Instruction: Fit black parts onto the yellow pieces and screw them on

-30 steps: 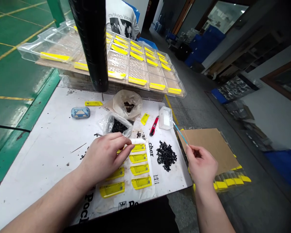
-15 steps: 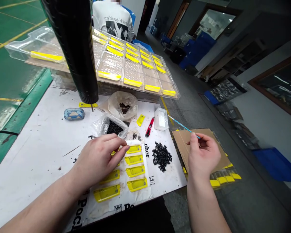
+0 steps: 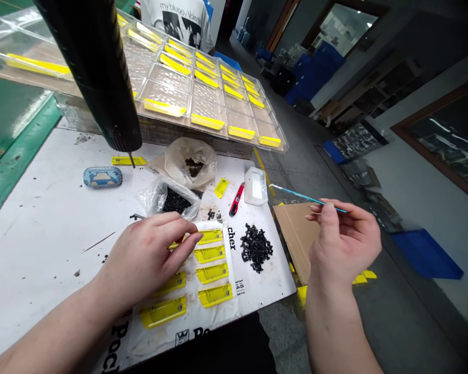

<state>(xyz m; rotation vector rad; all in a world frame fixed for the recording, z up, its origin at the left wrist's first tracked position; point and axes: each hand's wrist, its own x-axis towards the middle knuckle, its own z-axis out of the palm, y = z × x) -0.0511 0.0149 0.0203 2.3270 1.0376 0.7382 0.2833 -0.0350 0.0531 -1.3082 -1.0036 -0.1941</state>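
Observation:
My right hand (image 3: 345,236), raised past the right edge of the table, pinches a thin blue stick with a pale tip (image 3: 306,196) between thumb and fingers. The stick's tip points left, close to a small clear plastic box (image 3: 256,187). My left hand (image 3: 152,254) lies over rows of yellow plastic parts (image 3: 212,272) on a white printed sheet. Its fingers are curled, with thumb and index tips close together; anything between them is hidden. Several of the yellow parts carry a small round metal-looking spot. A pile of small black pieces (image 3: 256,248) sits right of the sheet.
A black screwdriver-like tool (image 3: 97,78) hangs bit down at upper left. Behind stand stacked clear trays (image 3: 171,91) with yellow parts. Two bags of small pieces (image 3: 175,200), a red cutter (image 3: 237,200) and a blue case (image 3: 102,177) lie on the table. A person sits beyond.
My right hand has moved right with the stick, which now lies flatter. My left hand stays over the yellow parts. The whole view has shifted slightly.

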